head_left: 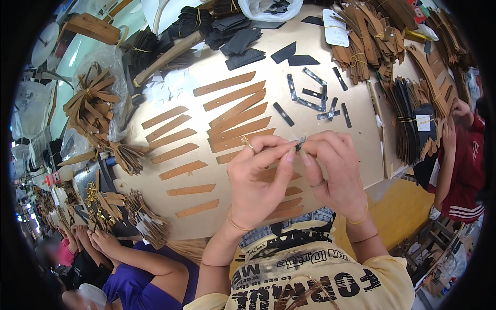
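Note:
Above the near part of the worktable, my left hand [261, 175] and my right hand [333, 173] meet fingertip to fingertip. Both pinch a small black piece with a shiny end [298, 146]; most of it is hidden by the fingers, so its full shape cannot be made out. Just beyond lie several short black strips with small slots, such as a plain black strip [283, 113] and a glossy one [311, 104]. Tan leather strips with slanted ends [240, 129] are laid out in columns to the left and partly under my left hand.
Black leather pieces [245, 58] and a clear plastic bag [271, 9] lie at the far side. Bundled brown strips [90, 101] fill the left edge; more bundles [361, 41] and banded black strips [411, 119] stand right. Co-workers sit on the left [150, 279] and right [457, 170].

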A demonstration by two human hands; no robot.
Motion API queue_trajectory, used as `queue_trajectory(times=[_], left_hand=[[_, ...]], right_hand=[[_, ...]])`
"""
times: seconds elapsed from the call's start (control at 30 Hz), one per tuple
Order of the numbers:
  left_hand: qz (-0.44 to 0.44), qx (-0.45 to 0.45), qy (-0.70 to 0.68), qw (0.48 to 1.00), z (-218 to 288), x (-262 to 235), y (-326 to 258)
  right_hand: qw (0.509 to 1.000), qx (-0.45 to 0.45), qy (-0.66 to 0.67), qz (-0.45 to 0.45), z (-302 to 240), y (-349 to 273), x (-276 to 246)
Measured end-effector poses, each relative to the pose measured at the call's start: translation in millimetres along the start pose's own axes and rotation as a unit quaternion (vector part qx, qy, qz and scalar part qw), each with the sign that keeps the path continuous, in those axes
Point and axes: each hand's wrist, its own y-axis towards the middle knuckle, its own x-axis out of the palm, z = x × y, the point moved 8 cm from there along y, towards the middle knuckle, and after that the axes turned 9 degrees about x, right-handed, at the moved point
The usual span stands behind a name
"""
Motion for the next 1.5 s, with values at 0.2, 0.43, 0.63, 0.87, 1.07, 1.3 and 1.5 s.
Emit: queue_trajectory(times=[0.2,0.43,0.63,0.87,1.07,1.3,1.5], left_hand=[[0.052,-0.018,-0.015,0.998,-12.4,-7.4,-6.1],[0.214,-0.036,-0.078,0.973,-28.4,-62.3,-12.8],[0.268,-0.003,-0.138,0.953,-24.9,-65.8,-19.2],[0.246,0.077,-0.049,0.965,-6.1,-36.4,-19.6],[0.191,0.052,-0.046,0.979,0.2,-31.7,-15.7],[0.177,0.068,0.054,0.98,7.7,-36.6,-11.5],[0.175,0.106,0.057,0.977,8.4,-32.8,-8.3]], right_hand=[[0.999,0.037,0.003,0.008,33.3,-25.1,-3.7],[0.964,0.229,0.105,0.08,162.0,-31.7,-41.0],[0.979,0.158,0.074,0.102,141.7,-10.5,-39.5],[0.988,0.141,0.053,0.037,47.8,1.0,-5.5],[0.992,0.045,0.115,0.015,-20.4,10.6,8.8],[0.993,-0.001,0.113,0.027,-36.9,21.2,6.2],[0.994,-0.013,0.102,0.021,-29.5,22.1,11.1]])
